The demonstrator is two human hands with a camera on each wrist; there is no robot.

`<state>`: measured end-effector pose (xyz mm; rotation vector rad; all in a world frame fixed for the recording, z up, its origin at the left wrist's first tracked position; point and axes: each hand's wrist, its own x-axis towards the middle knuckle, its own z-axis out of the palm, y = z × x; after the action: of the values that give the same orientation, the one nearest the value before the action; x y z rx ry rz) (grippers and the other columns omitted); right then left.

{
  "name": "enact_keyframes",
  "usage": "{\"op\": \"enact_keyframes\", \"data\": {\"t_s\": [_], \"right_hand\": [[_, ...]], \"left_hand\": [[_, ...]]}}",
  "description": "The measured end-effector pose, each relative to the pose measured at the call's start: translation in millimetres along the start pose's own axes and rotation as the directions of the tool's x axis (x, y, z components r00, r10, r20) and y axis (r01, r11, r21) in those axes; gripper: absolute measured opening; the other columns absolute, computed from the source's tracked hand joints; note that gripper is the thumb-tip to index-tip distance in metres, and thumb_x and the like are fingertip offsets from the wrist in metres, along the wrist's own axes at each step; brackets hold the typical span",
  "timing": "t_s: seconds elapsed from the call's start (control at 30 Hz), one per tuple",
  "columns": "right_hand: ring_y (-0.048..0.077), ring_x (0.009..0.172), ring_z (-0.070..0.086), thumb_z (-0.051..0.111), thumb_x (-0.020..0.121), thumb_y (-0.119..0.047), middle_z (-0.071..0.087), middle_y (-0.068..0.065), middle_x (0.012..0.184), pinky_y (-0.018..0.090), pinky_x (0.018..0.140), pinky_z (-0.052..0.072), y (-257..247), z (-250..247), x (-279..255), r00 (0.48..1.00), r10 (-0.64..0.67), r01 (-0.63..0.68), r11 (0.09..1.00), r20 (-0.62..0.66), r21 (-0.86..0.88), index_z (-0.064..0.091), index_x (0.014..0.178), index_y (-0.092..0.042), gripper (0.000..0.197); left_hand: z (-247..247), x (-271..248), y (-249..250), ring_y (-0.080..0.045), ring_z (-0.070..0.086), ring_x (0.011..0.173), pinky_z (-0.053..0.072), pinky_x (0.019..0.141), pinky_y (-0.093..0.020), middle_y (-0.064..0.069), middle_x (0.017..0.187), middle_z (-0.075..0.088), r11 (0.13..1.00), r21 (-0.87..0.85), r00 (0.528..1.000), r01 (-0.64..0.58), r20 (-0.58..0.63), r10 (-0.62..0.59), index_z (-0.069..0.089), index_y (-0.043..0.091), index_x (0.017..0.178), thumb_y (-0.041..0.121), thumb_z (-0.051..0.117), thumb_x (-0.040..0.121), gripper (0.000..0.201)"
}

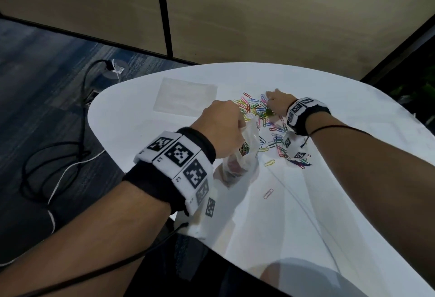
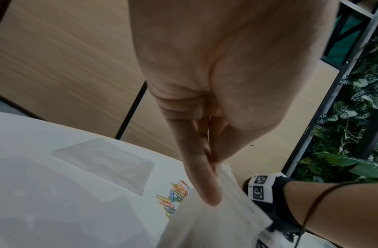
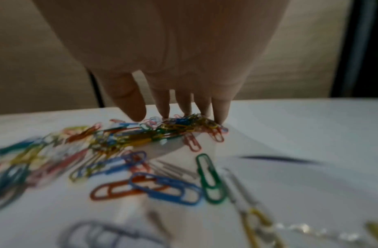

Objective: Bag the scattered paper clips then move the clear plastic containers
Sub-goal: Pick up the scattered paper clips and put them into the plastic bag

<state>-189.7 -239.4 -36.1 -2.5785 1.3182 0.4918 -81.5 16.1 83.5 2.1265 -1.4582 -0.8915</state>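
Coloured paper clips (image 1: 263,117) lie scattered over the middle of the white table (image 1: 353,179). My left hand (image 1: 221,122) pinches the top edge of a clear plastic bag (image 1: 242,157) between thumb and fingers (image 2: 205,188); the bag (image 2: 209,223) hangs to the table with some clips inside. My right hand (image 1: 277,103) reaches over the far side of the pile, its straight fingers (image 3: 184,107) touching down on a heap of clips (image 3: 184,125). More clips (image 3: 162,186) lie nearer its wrist.
A flat clear plastic pouch (image 1: 186,99) lies at the table's far left, also in the left wrist view (image 2: 105,161). Two stray clips (image 1: 268,193) sit nearer me. Cables (image 1: 70,155) trail on the carpet to the left. A wood-panel wall (image 1: 259,14) stands behind.
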Motion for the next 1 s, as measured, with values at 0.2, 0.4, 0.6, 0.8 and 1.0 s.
{"op": "enact_keyframes", "data": {"t_s": [0.2, 0.4, 0.6, 0.8, 1.0], "right_hand": [[0.031, 0.102, 0.064, 0.056, 0.088, -0.009, 0.069, 0.010, 0.111, 0.034, 0.085, 0.053, -11, 4, -25, 0.986, -0.094, 0.071, 0.983, -0.136, -0.168, 0.070, 0.113, -0.016, 0.029], [0.021, 0.088, 0.071, 0.078, 0.079, -0.019, 0.077, 0.006, 0.093, 0.025, 0.082, 0.056, 11, 0, -50, 0.970, 0.196, -0.153, 0.951, -0.142, 0.270, 0.079, 0.094, -0.011, 0.017], [0.021, 0.067, 0.071, 0.077, 0.078, -0.001, 0.073, 0.023, 0.098, 0.026, 0.072, 0.061, 17, -30, -103, 0.953, 0.301, -0.120, 0.299, 0.026, 0.947, 0.074, 0.092, 0.002, 0.014], [0.017, 0.082, 0.074, 0.058, 0.092, 0.002, 0.074, 0.013, 0.091, 0.018, 0.071, 0.059, -30, -49, -173, 0.993, 0.004, -0.116, -0.289, 0.122, 0.950, 0.067, 0.103, 0.005, 0.015], [0.027, 0.087, 0.068, 0.061, 0.087, 0.010, 0.069, 0.021, 0.101, 0.025, 0.080, 0.060, -79, -33, -192, 0.984, -0.128, -0.136, -0.100, 0.123, 0.986, 0.065, 0.108, 0.012, 0.022]], "left_hand": [[-1, -2, 1, -0.032, 0.071, 0.093, 0.061, 0.086, -0.040, -0.014, 0.112, 0.072, 1.000, -0.008, 1.000, -0.001, 0.002, 0.001, 0.073, 0.006, 0.115, 0.000, 0.054, 0.093, 0.030], [-4, -4, 0, -0.028, 0.071, 0.090, 0.061, 0.085, -0.037, -0.013, 0.108, 0.072, 1.000, -0.003, 1.000, 0.031, 0.004, -0.031, 0.072, 0.008, 0.117, 0.001, 0.055, 0.093, 0.030], [-12, -4, -5, -0.024, 0.076, 0.068, 0.065, 0.070, -0.037, -0.015, 0.100, 0.073, 0.997, -0.024, 0.998, 0.070, -0.003, -0.070, 0.073, 0.007, 0.113, 0.002, 0.055, 0.094, 0.027], [-8, -3, -1, -0.023, 0.076, 0.061, 0.065, 0.068, -0.037, -0.004, 0.068, 0.069, 0.993, -0.073, 0.995, 0.096, -0.011, -0.097, 0.075, 0.008, 0.101, 0.002, 0.055, 0.094, 0.022], [-8, -1, 0, -0.022, 0.076, 0.059, 0.065, 0.070, -0.037, -0.011, 0.076, 0.075, 0.979, -0.147, 0.988, 0.143, -0.029, -0.149, 0.074, 0.006, 0.097, -0.001, 0.056, 0.090, 0.021]]}}
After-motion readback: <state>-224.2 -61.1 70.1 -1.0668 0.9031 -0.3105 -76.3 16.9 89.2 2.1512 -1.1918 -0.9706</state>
